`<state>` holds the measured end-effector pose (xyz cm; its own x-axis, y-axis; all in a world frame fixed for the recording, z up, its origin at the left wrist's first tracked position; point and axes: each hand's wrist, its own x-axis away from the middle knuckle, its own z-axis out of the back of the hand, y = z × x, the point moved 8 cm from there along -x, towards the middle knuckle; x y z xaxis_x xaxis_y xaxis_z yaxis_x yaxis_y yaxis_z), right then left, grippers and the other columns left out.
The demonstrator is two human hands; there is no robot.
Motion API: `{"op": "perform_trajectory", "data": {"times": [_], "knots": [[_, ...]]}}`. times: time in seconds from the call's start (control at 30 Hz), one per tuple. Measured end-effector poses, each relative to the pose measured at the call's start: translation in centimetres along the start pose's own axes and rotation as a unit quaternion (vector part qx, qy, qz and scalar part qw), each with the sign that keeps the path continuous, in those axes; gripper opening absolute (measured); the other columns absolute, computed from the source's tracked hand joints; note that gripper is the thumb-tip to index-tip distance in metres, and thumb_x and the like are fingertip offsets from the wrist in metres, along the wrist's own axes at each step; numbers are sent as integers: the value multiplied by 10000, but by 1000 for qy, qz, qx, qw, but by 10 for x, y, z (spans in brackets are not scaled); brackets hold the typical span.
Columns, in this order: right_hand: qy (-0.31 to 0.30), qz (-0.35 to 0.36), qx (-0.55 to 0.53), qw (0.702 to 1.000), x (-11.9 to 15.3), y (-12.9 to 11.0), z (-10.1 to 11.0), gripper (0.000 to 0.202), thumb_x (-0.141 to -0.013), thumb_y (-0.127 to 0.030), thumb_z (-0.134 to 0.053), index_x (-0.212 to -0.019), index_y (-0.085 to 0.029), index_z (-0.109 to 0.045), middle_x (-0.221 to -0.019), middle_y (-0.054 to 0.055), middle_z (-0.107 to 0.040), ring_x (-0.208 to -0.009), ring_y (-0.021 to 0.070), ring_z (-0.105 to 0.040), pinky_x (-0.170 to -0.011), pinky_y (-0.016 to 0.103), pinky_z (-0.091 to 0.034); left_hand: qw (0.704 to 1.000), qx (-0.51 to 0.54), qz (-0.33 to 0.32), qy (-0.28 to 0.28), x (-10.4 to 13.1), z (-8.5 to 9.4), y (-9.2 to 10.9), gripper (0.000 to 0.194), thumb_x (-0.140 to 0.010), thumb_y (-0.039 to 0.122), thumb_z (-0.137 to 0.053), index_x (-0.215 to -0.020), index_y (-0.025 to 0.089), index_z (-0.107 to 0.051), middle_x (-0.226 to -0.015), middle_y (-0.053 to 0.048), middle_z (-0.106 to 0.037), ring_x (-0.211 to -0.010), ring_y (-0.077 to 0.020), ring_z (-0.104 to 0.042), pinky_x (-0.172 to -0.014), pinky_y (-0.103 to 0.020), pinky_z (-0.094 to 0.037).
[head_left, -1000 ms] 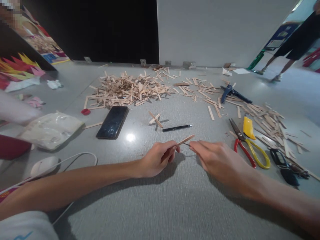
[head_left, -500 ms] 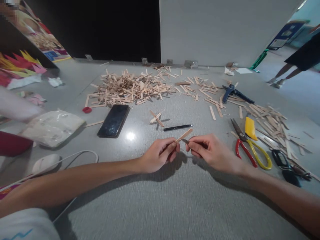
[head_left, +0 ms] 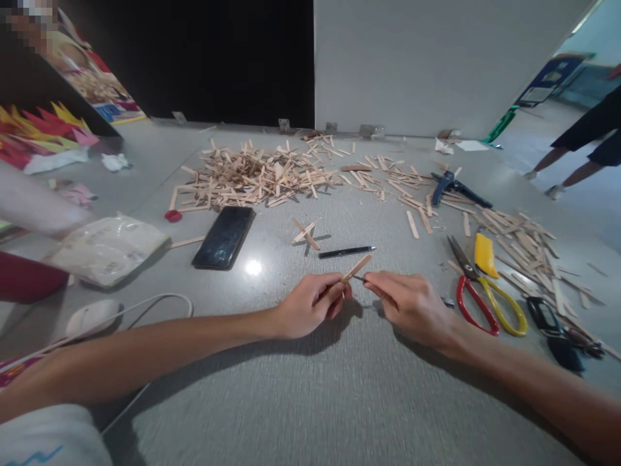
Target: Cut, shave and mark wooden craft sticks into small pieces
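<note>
Wooden stick (head_left: pixel 361 264): pinched by the left hand (head_left: pixel 310 305), just right of frame centre.
Thin dark tool (head_left: pixel 358 278): pinched by the right hand (head_left: pixel 412 307), mostly hidden.
Risk: left hand could be nicked if the tool slipped; stick might be split by overpressing.

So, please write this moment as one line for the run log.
left hand: wooden stick held | right hand: thin dark tool held, tip near stick, contact unclear | beyond hands: black pen, crossed sticks
</note>
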<state>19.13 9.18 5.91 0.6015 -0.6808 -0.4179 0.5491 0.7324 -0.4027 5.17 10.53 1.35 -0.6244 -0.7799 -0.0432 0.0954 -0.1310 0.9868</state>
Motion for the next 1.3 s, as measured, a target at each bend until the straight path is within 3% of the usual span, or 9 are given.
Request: {"op": "perform_trajectory", "data": {"times": [0.2,0.43,0.53,0.67,0.77,0.9,1.1,1.2,1.3], "knots": [[-34,-113,-93,989,-5,12,-3,303,-1064,-211,-494,-862,-179,-718,-699,36,-668,-603,153,-542,-585,285,-426,1000,-14,4,-3,-1,1,-1,369,-1114,460,-449,-887,199,-580,-588,66,-503,-496,-104,-428,-528,-216,-350],[-113,-320,-425,839,1,18,-38,472,-996,-652,-586,-821,-214,-622,-590,-74,-407,-483,108,-291,-435,257,-219,1000,-3,7,-9,-3,1,-2,422,-1119,515,-411,-867,208,-555,-592,60,-509,-486,-100,-421,-499,-205,-343],[-89,-283,-354,887,1,22,-34,415,-1049,-525,-552,-788,-209,-620,-583,-67,-403,-494,113,-320,-459,260,-257,1000,-4,6,-15,-3,0,-3,421,-1120,523,-427,-881,205,-565,-591,56,-526,-483,-100,-426,-498,-206,-344],[-41,-85,-65,993,-2,11,-8,304,-1061,-169,-462,-882,-168,-708,-702,29,-639,-598,155,-540,-582,279,-412,1000,-11,3,-20,-3,-1,-2,394,-1125,488,-431,-894,202,-571,-582,58,-524,-490,-102,-436,-510,-206,-350],[-54,32,105,993,3,-1,-5,344,-1033,-63,-412,-1092,-127,-745,-830,114,-737,-657,199,-622,-573,296,-434,1000,-18,1,-22,-3,-2,-1,371,-1122,445,-426,-887,198,-573,-585,58,-519,-502,-104,-441,-524,-208,-361],[-56,-99,-41,993,-3,11,-5,313,-1064,-174,-453,-881,-174,-707,-722,48,-658,-616,170,-543,-593,294,-427,1000,-21,3,-22,-3,-1,-1,348,-1114,439,-439,-899,200,-571,-586,60,-520,-504,-107,-440,-531,-214,-361],[-117,-342,-453,815,3,17,-39,454,-965,-632,-664,-797,-215,-601,-582,-87,-402,-488,97,-278,-430,245,-198,1000,-11,14,-18,-3,0,-2,406,-1119,512,-428,-885,208,-562,-591,60,-514,-488,-103,-426,-510,-214,-351],[-134,-389,-579,704,12,14,-55,540,-836,-717,-794,-808,-230,-564,-547,-137,-361,-443,60,-140,-390,219,-113,1000,-7,16,-19,-3,0,-3,422,-1119,526,-434,-898,198,-582,-599,53,-525,-494,-104,-439,-502,-209,-356],[-153,-388,-622,663,13,13,-60,541,-819,-700,-825,-807,-231,-556,-526,-156,-334,-441,53,-78,-383,210,-81,1000,-3,15,-23,-4,0,-3,421,-1120,523,-439,-902,195,-588,-604,51,-535,-485,-101,-445,-490,-203,-359]]}}
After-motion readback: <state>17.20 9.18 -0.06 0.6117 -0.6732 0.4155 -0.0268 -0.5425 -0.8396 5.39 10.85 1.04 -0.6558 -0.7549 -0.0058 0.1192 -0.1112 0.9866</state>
